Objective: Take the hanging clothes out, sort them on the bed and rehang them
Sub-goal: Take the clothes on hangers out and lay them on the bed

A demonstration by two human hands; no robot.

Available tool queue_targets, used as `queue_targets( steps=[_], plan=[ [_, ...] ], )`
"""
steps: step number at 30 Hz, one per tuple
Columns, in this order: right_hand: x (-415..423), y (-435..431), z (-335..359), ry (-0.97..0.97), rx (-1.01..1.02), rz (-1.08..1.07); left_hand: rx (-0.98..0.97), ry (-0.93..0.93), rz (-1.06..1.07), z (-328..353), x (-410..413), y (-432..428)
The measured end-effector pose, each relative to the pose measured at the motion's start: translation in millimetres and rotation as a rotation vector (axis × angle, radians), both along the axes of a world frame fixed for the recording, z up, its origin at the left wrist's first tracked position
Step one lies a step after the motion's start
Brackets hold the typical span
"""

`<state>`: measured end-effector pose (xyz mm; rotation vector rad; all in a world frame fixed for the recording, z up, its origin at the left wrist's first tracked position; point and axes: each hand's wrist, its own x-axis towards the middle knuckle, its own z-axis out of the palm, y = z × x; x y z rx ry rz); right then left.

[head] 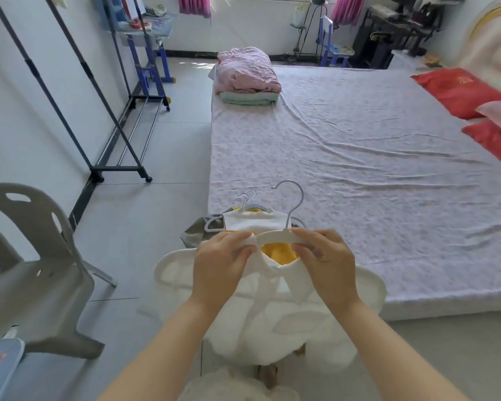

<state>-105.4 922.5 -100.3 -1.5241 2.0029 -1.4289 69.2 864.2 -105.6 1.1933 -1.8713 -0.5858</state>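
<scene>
Garment: the white garment [272,314] hangs in front of the person, just off the near left corner of the bed [359,169]; yellow shows inside its neck.
Hanger: a white hanger [275,236] lies across the neck opening, metal hook up.
Left hand: the left hand [220,261] has curled fingers pinching the collar at the hanger's left end.
Right hand: the right hand [324,261] clamps thumb and fingers on the hanger's right arm.
Step, I reckon: easing the hanger through the neck; in or out, I cannot tell.
Doing it well: tilt the hanger, pass one shoulder at a time, and keep the collar slack, not stretched.
Hangers counted: one in hand, three hooks in the pile of hung clothes [243,219] on the bed's near corner.
Beyond, counted: one clothes rack [122,169] left, one grey chair [35,270] near left, one stack of folded bedding [248,76] far, three pillows [460,91] right.
</scene>
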Motion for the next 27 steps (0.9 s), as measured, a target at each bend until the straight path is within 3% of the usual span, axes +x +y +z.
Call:
queue_targets(
  steps=[10,18,21,27],
  plan=[
    [-78,-168,-48,-0.112,0.228,0.099,0.091,-0.127,0.137,-35,-74,-143],
    [-96,-269,-100,-0.005,0.539,0.169,0.324,-0.393,0.207,-85,-93,-222],
    [-99,-283,-120,0.105,0.683,0.238,0.452,-0.446,0.189,-104,-94,-231],
    [-103,-247,-145,0.138,0.813,0.294,0.635,-0.587,0.143,-128,-88,-214]
  ],
)
